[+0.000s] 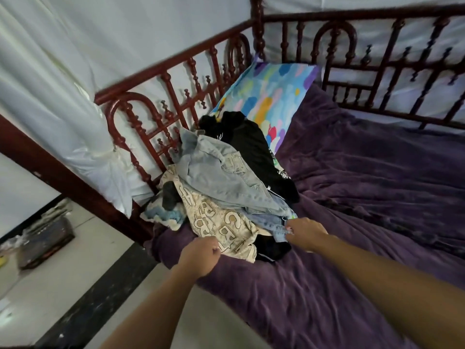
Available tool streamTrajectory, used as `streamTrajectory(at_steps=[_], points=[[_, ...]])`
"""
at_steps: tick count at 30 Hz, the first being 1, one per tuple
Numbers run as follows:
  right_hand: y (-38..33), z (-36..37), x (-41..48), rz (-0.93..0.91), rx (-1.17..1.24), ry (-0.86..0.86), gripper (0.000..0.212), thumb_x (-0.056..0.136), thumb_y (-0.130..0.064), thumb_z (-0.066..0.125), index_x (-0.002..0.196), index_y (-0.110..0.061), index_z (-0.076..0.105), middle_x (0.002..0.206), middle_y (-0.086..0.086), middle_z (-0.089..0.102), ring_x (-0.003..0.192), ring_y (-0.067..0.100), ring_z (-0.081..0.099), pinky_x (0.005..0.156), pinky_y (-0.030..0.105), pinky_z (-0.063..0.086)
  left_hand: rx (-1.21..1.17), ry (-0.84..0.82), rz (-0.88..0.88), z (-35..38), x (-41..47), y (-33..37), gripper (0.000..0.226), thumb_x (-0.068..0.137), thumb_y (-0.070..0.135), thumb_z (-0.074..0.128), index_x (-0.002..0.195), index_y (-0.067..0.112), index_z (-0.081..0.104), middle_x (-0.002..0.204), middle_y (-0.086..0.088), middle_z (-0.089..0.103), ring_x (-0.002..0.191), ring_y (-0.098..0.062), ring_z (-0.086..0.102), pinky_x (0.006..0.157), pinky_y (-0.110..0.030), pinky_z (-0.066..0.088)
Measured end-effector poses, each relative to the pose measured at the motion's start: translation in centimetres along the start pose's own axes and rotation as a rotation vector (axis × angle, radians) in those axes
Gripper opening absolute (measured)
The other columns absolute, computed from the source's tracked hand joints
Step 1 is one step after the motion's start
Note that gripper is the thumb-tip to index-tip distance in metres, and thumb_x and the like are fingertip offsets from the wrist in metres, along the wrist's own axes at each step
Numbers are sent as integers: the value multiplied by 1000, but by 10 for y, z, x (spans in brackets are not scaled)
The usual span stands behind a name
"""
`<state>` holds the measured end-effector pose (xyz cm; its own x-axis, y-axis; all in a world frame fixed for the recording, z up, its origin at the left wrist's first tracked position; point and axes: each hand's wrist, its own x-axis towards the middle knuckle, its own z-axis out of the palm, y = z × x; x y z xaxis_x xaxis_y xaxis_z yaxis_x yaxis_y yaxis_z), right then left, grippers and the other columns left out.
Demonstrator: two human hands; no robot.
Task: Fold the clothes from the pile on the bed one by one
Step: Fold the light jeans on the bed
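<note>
Left hand: the left hand [198,255], lower centre of the frame, has its fingers curled tight and pinches the lower edge of the cream garment [219,222].
Right hand: the right hand [305,234], just right of centre, is seen from the back; its fingers are folded round the hem of the denim garment [219,170], and the fingertips are hidden behind the cloth.
Pile: the clothes lie in a heap at the left edge of the bed, against the rail [176,96], running from the hands up towards the centre of the frame.
Layers: the denim lies on top, the cream garment under it at the near left, and a black garment [251,144] at the far end, partly over the pillow [271,96].
Hard to make out: a second black cloth [271,248] shows between the two hands, mostly covered. A blue and white knit piece [161,214] sticks out at the pile's left, its shape unclear.
Box: a dark box [45,240] stands on the floor at lower left; its contents are blurred.
Textures: the denim is pale, faded and stiffly creased, with a pocket flap. The cream cloth is printed with large brown letters. The blanket [352,197] is purple, plush and rumpled. The pillow has bright patches of colour.
Frame: the rail is dark red with turned spindles and arches, with white sheeting [50,84] behind it.
</note>
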<state>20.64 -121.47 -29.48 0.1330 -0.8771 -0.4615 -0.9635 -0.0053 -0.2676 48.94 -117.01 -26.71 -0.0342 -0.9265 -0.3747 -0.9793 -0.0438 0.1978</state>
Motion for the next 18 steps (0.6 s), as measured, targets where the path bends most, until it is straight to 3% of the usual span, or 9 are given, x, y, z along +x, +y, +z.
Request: streamTrajectory(at_steps=[4, 9, 14, 18], points=[[-17, -9, 59, 66, 19, -3, 32, 91, -34, 49, 120, -25, 59, 128, 5, 59, 115, 28, 57, 87, 35, 45, 22, -69, 50, -13, 67, -23, 29, 95, 32, 47, 120, 23, 58, 113, 3, 64, 102, -17, 60, 83, -30, 45], [-25, -6, 140, 241, 107, -47, 37, 90, -39, 53, 125, -30, 55, 132, 3, 56, 118, 27, 55, 90, 35, 45, 92, -140, 204, -25, 180, -44, 19, 97, 28, 47, 110, 23, 59, 86, 8, 62, 60, -3, 52, 56, -23, 45], [-35, -7, 244, 421, 257, -6, 38, 92, -35, 54, 128, -25, 56, 129, 8, 59, 117, 28, 56, 92, 34, 46, 136, -126, 387, -43, 306, -49, 20, 98, 22, 45, 112, 16, 57, 108, -2, 59, 88, -12, 57, 76, -25, 49], [-42, 6, 316, 502, 417, 133, 47, 89, -30, 59, 134, -17, 51, 128, 12, 60, 118, 32, 54, 93, 37, 45, 90, -44, 529, -36, 385, -43, 19, 93, 17, 46, 106, 13, 58, 110, -7, 57, 86, -15, 52, 73, -27, 41]])
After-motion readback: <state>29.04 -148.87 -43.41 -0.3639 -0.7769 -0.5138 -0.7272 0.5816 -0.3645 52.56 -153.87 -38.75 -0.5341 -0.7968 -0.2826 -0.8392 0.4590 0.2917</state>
